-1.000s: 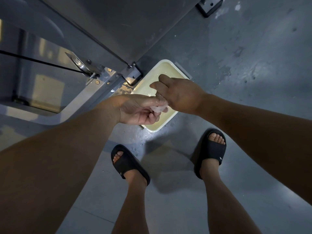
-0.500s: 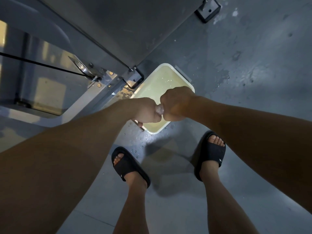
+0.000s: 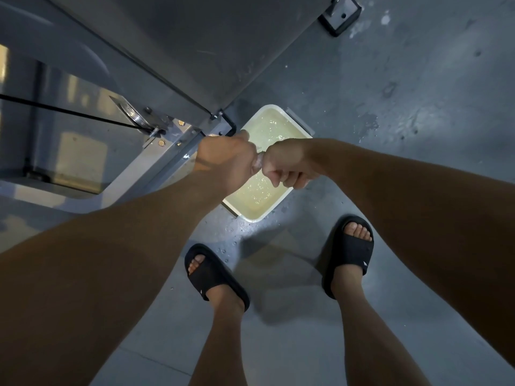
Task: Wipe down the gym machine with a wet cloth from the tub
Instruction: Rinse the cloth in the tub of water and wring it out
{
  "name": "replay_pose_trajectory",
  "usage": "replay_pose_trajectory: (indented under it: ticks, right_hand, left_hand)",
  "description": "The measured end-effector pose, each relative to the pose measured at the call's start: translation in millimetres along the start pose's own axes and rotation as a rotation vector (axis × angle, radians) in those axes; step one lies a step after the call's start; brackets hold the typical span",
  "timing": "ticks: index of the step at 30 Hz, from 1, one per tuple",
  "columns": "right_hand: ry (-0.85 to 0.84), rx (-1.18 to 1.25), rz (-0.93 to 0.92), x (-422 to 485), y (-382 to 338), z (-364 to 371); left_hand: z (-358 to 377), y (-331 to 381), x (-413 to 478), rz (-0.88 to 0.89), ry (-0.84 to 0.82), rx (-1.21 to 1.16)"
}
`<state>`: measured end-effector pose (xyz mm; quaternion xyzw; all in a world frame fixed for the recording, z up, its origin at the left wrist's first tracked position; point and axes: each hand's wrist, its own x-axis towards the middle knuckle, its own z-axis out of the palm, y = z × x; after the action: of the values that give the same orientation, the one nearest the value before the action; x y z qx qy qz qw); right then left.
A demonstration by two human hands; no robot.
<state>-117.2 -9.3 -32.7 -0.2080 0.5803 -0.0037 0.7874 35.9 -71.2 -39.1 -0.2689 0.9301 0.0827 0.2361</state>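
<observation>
Both fists have turned against each other since half a second ago, the left hand (image 3: 225, 157) rolling its wrist over and the right hand (image 3: 287, 165) tipping so its curled fingers now face down. Each hand is clenched tight around one end of the cloth (image 3: 258, 160), of which only a pale, wet knot shows between the knuckles. The opposed twist looks meant to wring it out, so that it reaches the machine damp and not dripping. Hands and cloth are held directly above the tub (image 3: 257, 219), so what is squeezed out falls back into the yellowish water (image 3: 267, 126), whose surface is rippled. The tub sits on the floor (image 3: 390, 135) just beside the foot of the gym machine (image 3: 178, 51), near the grey panel and cable pulley (image 3: 133, 115) not yet wiped. Drops (image 3: 231, 232) spot the floor between the tub and the person's black sandals (image 3: 211, 274), planted well apart, likely for balance.
</observation>
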Motion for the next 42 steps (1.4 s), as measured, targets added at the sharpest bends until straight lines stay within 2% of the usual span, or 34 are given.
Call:
replay_pose_trajectory:
  ticks: [4, 7, 10, 15, 17, 19, 21, 23, 27, 29, 31, 35, 38, 42]
  right_hand:
    - [-0.133, 0.145, 0.022, -2, 1, -2]
    - [-0.226, 0.181, 0.023, -5, 6, -4]
    - [-0.247, 0.212, 0.048, -5, 13, -5]
    - [-0.289, 0.284, 0.131, -1, 16, -10]
    - [-0.204, 0.146, 0.147, 2, 13, -9]
    - [0.030, -0.225, 0.069, 10, 13, -3]
    - [0.353, -0.661, -0.148, 19, 14, 4]
    - [0.567, -0.865, -0.325, 22, 17, 7]
    - [0.749, -1.051, -0.533, 19, 21, 7]
    - [0.775, -1.077, -0.646, 16, 22, 14]
    - [0.785, -1.082, -0.741, 14, 24, 20]
    - [0.945, -1.060, -0.880, 8, 22, 23]
    - [0.995, -1.075, -0.954, 4, 22, 24]
    - [0.935, -1.206, -1.011, 3, 24, 24]
  left_hand:
    - [-5, 1, 0, 0.012, 0.070, 0.007]
    - [-9, 6, -2, -0.008, 0.059, -0.025]
    - [-9, 11, -6, -0.014, 0.008, -0.095]
    - [-5, 16, -6, -0.052, -0.010, -0.066]
    - [-1, 15, -6, -0.065, -0.050, -0.082]
    - [8, 12, -6, -0.074, -0.135, -0.141]
    - [15, 7, -9, -0.113, -0.214, -0.299]
    - [13, 2, -16, -0.211, -0.343, -0.648]
    - [-6, -4, -36, -0.461, -0.666, -1.654]
    - [-7, -7, -42, -0.528, -0.698, -1.910]
    - [-5, -6, -46, -0.512, -0.736, -2.089]
    - [-2, 6, -47, -0.479, -0.996, -2.396]
    - [-5, 11, -50, -0.377, -1.120, -2.441]
    - [-5, 9, -50, -0.338, -1.277, -2.335]
